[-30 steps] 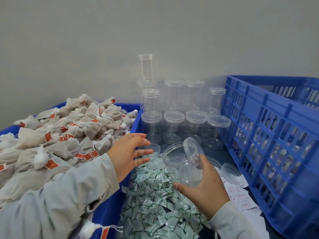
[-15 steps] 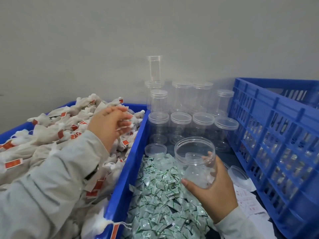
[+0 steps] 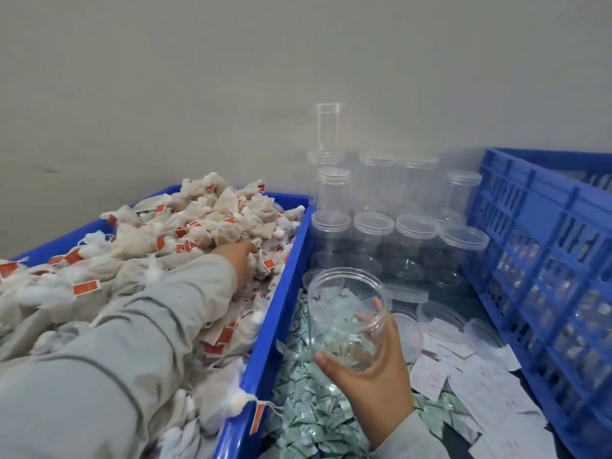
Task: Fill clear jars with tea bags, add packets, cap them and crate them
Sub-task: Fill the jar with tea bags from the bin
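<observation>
The person's right hand [image 3: 371,362] is wrapped round an open, lidless clear plastic jar [image 3: 346,313], thumb on the near side and fingers curled behind it, holding it tilted with its mouth towards the person. The jar looks empty. Directly under that hand lies a loose heap of small green-and-white packets [image 3: 308,422]. Off to the left of it, across the rim of a shallow blue plastic tray [image 3: 265,342], the left hand [image 3: 238,260] reaches into a big pile of beige tea bags with red tags [image 3: 185,226]; its fingers are buried among the bags, so I cannot tell whether they are spread or pinching one. A grey sleeve [image 3: 126,342] covers that forearm. Beyond the right hand stands a cluster of capped clear jars [image 3: 374,233], some stacked on others against the wall. Just beside the right hand's far side lie loose clear lids [image 3: 405,293], and to its right some white paper slips [image 3: 470,376]. Further right stands a tall blue slotted plastic crate [image 3: 543,260].
</observation>
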The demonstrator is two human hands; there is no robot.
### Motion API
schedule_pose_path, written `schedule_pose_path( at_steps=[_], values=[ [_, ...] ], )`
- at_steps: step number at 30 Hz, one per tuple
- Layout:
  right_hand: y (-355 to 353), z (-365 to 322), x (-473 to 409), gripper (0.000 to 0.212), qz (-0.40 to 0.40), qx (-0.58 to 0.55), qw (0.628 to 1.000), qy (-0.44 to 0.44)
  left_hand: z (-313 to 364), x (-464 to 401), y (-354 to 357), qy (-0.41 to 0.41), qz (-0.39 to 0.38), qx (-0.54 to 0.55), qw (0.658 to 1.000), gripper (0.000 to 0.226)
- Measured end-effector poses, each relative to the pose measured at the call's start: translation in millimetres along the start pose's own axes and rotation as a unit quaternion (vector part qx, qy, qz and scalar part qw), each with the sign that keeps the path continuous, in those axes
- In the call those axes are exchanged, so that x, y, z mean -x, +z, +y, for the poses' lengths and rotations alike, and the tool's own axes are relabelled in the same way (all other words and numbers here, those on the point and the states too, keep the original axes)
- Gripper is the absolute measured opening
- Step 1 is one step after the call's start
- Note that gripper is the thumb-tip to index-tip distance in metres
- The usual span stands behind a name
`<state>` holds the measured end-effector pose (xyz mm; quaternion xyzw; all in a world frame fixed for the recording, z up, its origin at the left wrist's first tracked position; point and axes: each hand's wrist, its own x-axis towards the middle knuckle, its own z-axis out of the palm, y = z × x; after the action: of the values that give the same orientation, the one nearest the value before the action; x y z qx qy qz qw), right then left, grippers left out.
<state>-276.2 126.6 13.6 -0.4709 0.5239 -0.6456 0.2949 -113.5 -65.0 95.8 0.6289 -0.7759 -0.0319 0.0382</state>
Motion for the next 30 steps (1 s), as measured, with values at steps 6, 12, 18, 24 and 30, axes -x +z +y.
schedule_pose_path(
  at_steps=[6, 12, 18, 24, 30],
  values=[
    [-2, 3, 0, 0.087, -0.022, 0.006, 1.000, -0.012, 2, -7, 11, -0.018, -0.029, -0.048, 0.998, 0.071],
    [-5, 5, 2, 0.096, -0.046, 0.040, 0.998, -0.001, 7, -2, 11, 0.004, -0.040, -0.064, 0.997, 0.053],
    [-9, 9, 1, 0.112, -0.063, 0.051, 0.996, 0.030, 6, 3, 2, 0.009, 0.006, -0.004, 1.000, 0.045],
    [-10, 15, -3, 0.118, -0.063, 0.048, 0.996, 0.040, 8, 17, -18, 0.064, 0.083, 0.350, 0.931, 0.022],
    [-10, 17, -8, 0.102, -0.032, 0.059, 0.997, 0.035, 46, 60, -46, 0.161, -0.067, 0.683, 0.709, 0.016]
  ],
)
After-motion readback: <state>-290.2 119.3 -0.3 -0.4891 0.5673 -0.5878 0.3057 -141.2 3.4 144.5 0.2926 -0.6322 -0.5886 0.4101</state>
